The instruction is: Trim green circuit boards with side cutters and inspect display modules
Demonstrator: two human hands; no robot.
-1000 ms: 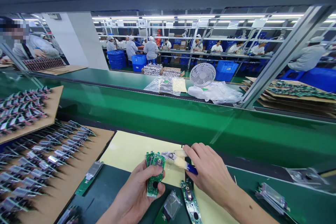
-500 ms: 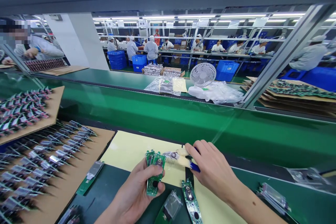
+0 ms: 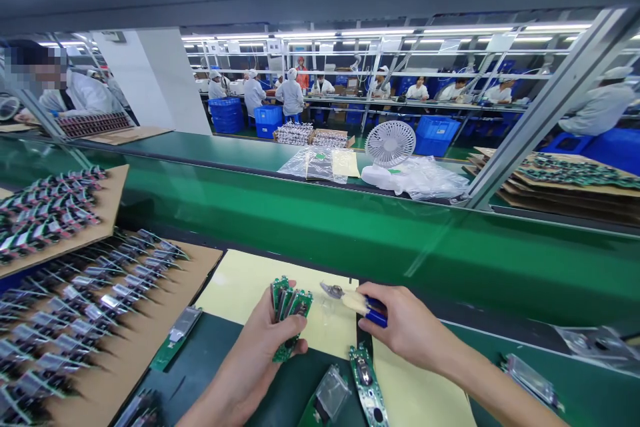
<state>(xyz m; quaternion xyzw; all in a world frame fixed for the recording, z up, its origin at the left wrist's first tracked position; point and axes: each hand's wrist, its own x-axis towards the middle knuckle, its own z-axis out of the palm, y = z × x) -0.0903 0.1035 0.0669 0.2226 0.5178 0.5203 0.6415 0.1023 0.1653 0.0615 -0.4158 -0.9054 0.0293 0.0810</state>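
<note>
In my left hand (image 3: 260, 347) is a small fanned stack of green circuit boards (image 3: 294, 307), gripped between thumb and fingers. My right hand (image 3: 400, 320) is closed round the blue handles of a pair of cutting pliers (image 3: 353, 300), whose jaws point left toward the boards without touching them. Both hands are over a pale yellow sheet (image 3: 240, 280). Below them lie a loose circuit board (image 3: 367, 383) with a round black spot and a board with a clear display (image 3: 330, 390). Another display board (image 3: 176, 337) rests left of my left hand.
At left, cardboard sheets (image 3: 125, 347) carry rows of boards with displays and thin leads. One more display board (image 3: 533, 380) lies at right. A green barrier (image 3: 300, 213) runs behind the bench, with a white fan (image 3: 390, 143) beyond. People in white coats work farther off.
The pliers have drawn slightly away from the boards, and my right hand's fingers have curled round the handles. In my left hand the boards have turned and fanned out more.
</note>
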